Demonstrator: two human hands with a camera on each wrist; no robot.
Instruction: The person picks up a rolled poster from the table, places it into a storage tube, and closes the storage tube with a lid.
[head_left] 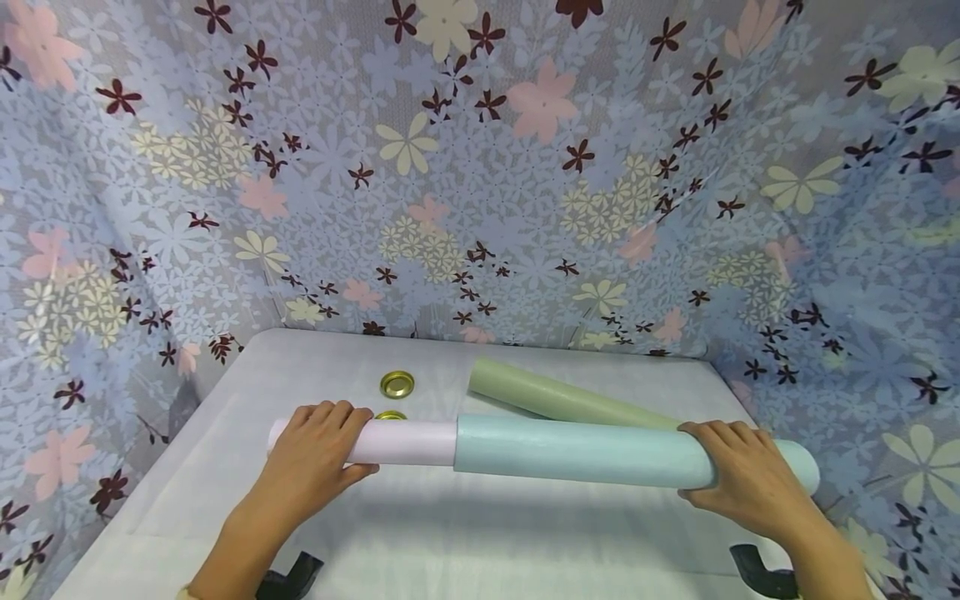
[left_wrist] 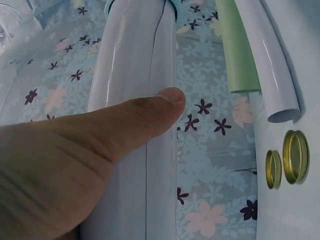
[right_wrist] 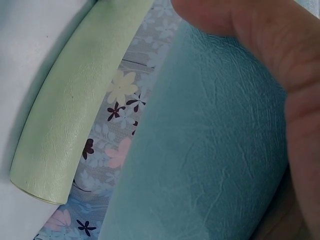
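A lilac-white rolled tube [head_left: 420, 442] runs into the end of a wider teal tube [head_left: 577, 450], the two held level in line above the table. My left hand [head_left: 311, 450] grips the white tube near its outer end; in the left wrist view the left thumb [left_wrist: 145, 112] lies across it, beside a lengthwise seam. Around the teal tube near its right end curls my right hand [head_left: 742, 475], its palm side hiding part of the surface in the right wrist view. The teal rim [left_wrist: 172, 7] shows around the white tube.
Behind the held tubes, a light green tube [head_left: 555, 392] lies slantwise on the white-covered table [head_left: 315, 358]. Another white tube [left_wrist: 267, 60] lies next to it in the left wrist view. Two gold round lids [head_left: 397, 384] sit back left. Floral cloth [head_left: 480, 183] hangs around the table.
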